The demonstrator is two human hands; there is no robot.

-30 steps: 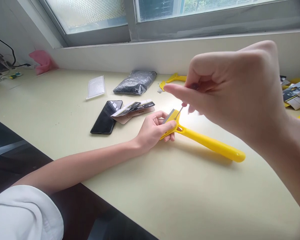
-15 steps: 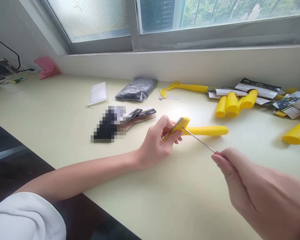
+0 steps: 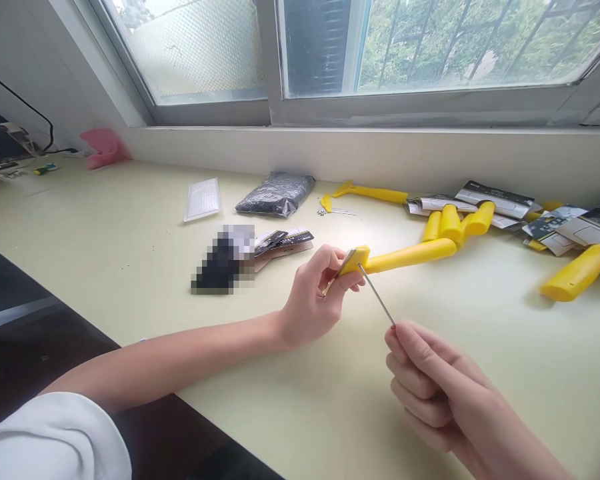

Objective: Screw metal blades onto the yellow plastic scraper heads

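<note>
My left hand (image 3: pixel 314 297) is closed around the head of a yellow scraper (image 3: pixel 413 256), whose handle points right, lifted a little above the table. A thin, pale blade-like edge runs along the left side of the head. My right hand (image 3: pixel 437 383) is closed on a screwdriver (image 3: pixel 377 295); its handle is hidden in the fist, and only the thin metal shaft shows. The shaft's tip meets the face of the yellow head near my left thumb. Whether a screw sits under the tip is too small to tell.
Behind lie another yellow scraper (image 3: pixel 380 193), a small yellow piece (image 3: pixel 327 203), a dark plastic-wrapped bag (image 3: pixel 276 194) and a white tray (image 3: pixel 203 199). Several yellow handles (image 3: pixel 451 223) and printed cards (image 3: pixel 497 199) lie right; more cards (image 3: pixel 285 243) lie left of centre beside a blurred patch.
My right hand has moved left and turned, so the screwdriver now points more steeply up at the head. The scraper's handle end has risen slightly. The view has tilted upward.
</note>
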